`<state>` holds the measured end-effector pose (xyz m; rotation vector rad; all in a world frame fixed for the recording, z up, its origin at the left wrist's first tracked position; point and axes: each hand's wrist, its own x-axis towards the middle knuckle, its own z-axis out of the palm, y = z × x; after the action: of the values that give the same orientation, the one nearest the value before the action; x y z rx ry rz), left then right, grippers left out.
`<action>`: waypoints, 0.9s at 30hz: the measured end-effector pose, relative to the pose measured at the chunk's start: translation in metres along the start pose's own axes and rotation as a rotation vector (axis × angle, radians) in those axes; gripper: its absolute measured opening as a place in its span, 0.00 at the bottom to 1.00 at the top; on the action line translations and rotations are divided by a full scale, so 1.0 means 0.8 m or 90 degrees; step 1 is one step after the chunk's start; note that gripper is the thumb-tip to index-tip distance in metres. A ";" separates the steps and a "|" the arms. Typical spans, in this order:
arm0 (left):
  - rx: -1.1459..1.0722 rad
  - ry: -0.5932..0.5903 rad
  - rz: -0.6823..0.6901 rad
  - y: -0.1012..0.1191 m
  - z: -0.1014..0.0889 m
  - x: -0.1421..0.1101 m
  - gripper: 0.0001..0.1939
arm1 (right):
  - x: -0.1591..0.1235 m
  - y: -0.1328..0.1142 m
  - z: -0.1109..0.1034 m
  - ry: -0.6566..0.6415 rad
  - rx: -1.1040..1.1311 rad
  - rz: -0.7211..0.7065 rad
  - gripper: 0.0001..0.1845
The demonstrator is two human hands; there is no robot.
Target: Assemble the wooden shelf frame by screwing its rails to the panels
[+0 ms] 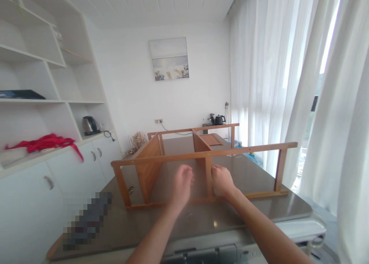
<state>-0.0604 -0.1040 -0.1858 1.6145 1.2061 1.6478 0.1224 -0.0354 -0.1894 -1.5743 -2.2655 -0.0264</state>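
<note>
From where I stand, the wooden shelving frame (178,157) lies on its side across the glossy table (201,220), its near ladder-like side standing on edge toward the person. Laid this way, I'd judge, it rests steadily and brings the middle crosspiece (209,175) within easy reach. Two slatted-looking boards, the left shelf board (153,166) and the middle shelf board (201,144), run back to the far side and seem to hold both sides apart. A loose wooden panel (211,140) lies flat beyond them, perhaps set there to be out of the way.

The right hand (222,180) is curled up tight against the right edge of the crosspiece, possibly bracing it; its fingers are turned away from me, so I can't tell whether it grips the wood or something small. The left hand (183,181) is half-curled left of the crosspiece, apart from it, with nothing visible in it, but it's too blurred to be sure.

Some small brassy pieces (130,190) near the left end are too tiny to identify. A dark object (89,220) at the table's left is masked by coarse squares, and both forearms run out of view below.
</note>
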 end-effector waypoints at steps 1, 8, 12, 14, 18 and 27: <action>0.013 0.002 0.012 0.001 -0.009 0.018 0.16 | 0.000 0.000 0.000 0.002 0.005 -0.008 0.19; 0.170 -0.109 0.247 0.009 0.005 0.106 0.26 | 0.002 0.000 0.009 0.077 0.065 -0.083 0.13; 0.133 -0.068 0.301 0.010 0.041 0.132 0.31 | 0.003 0.005 0.025 0.144 0.110 -0.150 0.18; 0.104 -0.051 0.329 0.008 0.055 0.149 0.29 | 0.000 0.008 0.034 0.174 0.128 -0.174 0.20; 0.059 -0.046 0.368 0.006 0.069 0.182 0.25 | -0.011 0.011 0.042 0.237 0.169 -0.196 0.25; 0.021 -0.133 0.395 0.012 0.069 0.191 0.22 | -0.010 0.018 0.046 0.341 0.263 -0.121 0.18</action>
<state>-0.0269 0.0353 -0.1085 2.2698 0.6596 1.7426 0.1264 -0.0287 -0.2290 -0.9897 -1.8387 -0.0252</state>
